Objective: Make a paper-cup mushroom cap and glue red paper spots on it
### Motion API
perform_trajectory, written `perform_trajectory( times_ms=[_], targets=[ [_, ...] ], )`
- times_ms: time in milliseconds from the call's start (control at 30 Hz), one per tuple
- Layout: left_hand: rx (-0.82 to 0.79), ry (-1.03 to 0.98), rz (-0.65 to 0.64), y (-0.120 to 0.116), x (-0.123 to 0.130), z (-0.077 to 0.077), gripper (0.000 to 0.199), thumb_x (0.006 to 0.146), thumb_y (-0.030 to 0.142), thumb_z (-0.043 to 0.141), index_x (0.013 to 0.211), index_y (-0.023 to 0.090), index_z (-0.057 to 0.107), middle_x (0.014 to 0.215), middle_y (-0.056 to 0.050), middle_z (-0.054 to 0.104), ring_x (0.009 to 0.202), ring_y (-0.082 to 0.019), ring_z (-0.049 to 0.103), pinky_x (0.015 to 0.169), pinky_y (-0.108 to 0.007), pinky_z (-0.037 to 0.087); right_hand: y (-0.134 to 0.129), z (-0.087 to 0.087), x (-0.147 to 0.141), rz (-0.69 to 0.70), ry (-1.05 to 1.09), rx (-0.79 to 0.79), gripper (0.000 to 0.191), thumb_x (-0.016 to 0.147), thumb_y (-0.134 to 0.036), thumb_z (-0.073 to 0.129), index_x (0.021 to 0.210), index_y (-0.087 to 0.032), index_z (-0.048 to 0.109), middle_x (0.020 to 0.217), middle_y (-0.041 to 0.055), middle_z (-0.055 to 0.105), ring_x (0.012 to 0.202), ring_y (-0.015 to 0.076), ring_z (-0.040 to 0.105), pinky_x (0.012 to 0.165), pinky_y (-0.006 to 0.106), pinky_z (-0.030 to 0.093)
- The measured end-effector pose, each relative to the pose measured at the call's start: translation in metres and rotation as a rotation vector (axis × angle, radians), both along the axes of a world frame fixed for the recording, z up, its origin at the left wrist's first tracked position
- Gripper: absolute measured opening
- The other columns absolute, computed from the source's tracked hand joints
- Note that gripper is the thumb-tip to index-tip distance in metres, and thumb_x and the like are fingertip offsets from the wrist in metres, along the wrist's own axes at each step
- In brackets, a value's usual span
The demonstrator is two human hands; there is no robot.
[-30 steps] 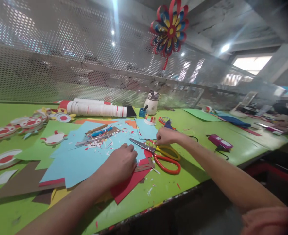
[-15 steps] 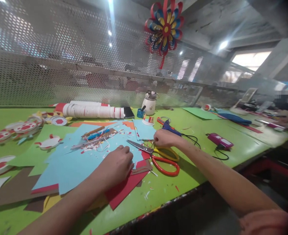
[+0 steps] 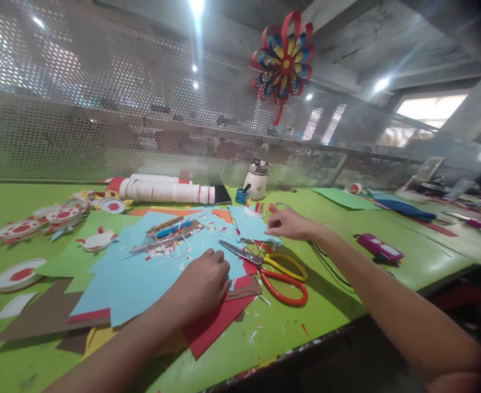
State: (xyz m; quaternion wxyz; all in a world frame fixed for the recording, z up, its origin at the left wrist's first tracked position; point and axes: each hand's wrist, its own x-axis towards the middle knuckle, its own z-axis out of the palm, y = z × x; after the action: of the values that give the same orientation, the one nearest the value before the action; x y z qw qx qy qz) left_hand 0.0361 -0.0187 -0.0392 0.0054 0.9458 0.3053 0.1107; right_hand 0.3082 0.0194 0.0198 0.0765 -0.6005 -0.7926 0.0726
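Note:
My left hand (image 3: 205,278) rests with curled fingers on the light blue paper (image 3: 142,289), near the red paper (image 3: 207,333); whether it holds anything is hidden. Large scissors (image 3: 265,265) with one red and one yellow handle lie spread between my hands, blades pointing left. Beyond their handles, my right hand (image 3: 287,225) is closed over the edge of the blue paper, its fingers bent; what is in them cannot be made out. Behind it, a paper cup piece (image 3: 255,209) sits beside a small blue jar (image 3: 242,195). The glue gun is mostly hidden by my right hand.
Paper scraps and a blue pen (image 3: 174,228) lie on the blue sheets. Round paper pieces (image 3: 64,214) stand at the left. A stack of white cups (image 3: 166,192) and a bottle (image 3: 256,179) are at the back. A purple device (image 3: 379,248) with a cable lies at the right.
The view has shifted, so things appear lower and further right. My right hand has moved slightly away from the scissors' handles and now covers the glue gun. My left hand stays in place.

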Motion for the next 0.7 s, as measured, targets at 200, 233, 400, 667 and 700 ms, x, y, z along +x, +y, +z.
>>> perform_trajectory(
  times_ms=[200,233,400,667,700],
  targets=[
    [-0.019,0.003,0.005,-0.003,0.000,0.004,0.019,0.086,0.023,0.048,0.079,0.014,0.064,0.087,-0.011,0.061,0.084,-0.024,0.054,0.076,-0.038,0.044,0.037,0.019,-0.019,-0.108,-0.046,0.063,0.021,0.078,-0.028,0.063,0.062,-0.014,0.065,0.058,0.0002,0.061,0.060,0.0138,0.055,0.056,0.025,0.038],
    [-0.010,0.004,0.005,-0.004,0.000,0.005,0.019,0.086,0.023,0.048,0.080,0.014,0.064,0.086,-0.011,0.062,0.084,-0.024,0.054,0.077,-0.038,0.045,0.043,0.019,-0.024,-0.111,-0.057,0.054,0.021,0.081,-0.029,0.063,0.067,-0.013,0.065,0.064,0.0006,0.062,0.063,0.0141,0.057,0.059,0.025,0.042],
    [0.034,0.012,0.000,-0.007,0.001,0.007,0.018,0.084,0.020,0.050,0.080,0.013,0.066,0.084,-0.012,0.064,0.083,-0.025,0.057,0.079,-0.038,0.046,0.083,0.016,-0.055,-0.118,-0.094,0.027,0.026,0.091,-0.033,0.055,0.109,-0.014,0.059,0.108,0.0057,0.062,0.090,0.0191,0.062,0.077,0.037,0.053],
    [0.058,0.015,-0.014,-0.007,0.002,0.005,0.018,0.084,0.018,0.049,0.080,0.013,0.066,0.084,-0.013,0.064,0.081,-0.026,0.056,0.078,-0.040,0.047,0.100,0.013,-0.051,-0.128,-0.099,-0.085,0.025,0.091,-0.034,0.055,0.104,-0.014,0.061,0.102,0.0051,0.064,0.083,0.0170,0.063,0.072,0.034,0.053],
    [0.057,0.016,-0.017,-0.007,0.002,0.005,0.019,0.084,0.018,0.048,0.080,0.013,0.066,0.084,-0.013,0.063,0.082,-0.026,0.056,0.076,-0.039,0.047,0.088,0.011,-0.043,-0.116,-0.094,-0.107,0.024,0.090,-0.034,0.055,0.097,-0.013,0.063,0.092,0.0039,0.066,0.076,0.0146,0.063,0.068,0.031,0.052]
  ],
)
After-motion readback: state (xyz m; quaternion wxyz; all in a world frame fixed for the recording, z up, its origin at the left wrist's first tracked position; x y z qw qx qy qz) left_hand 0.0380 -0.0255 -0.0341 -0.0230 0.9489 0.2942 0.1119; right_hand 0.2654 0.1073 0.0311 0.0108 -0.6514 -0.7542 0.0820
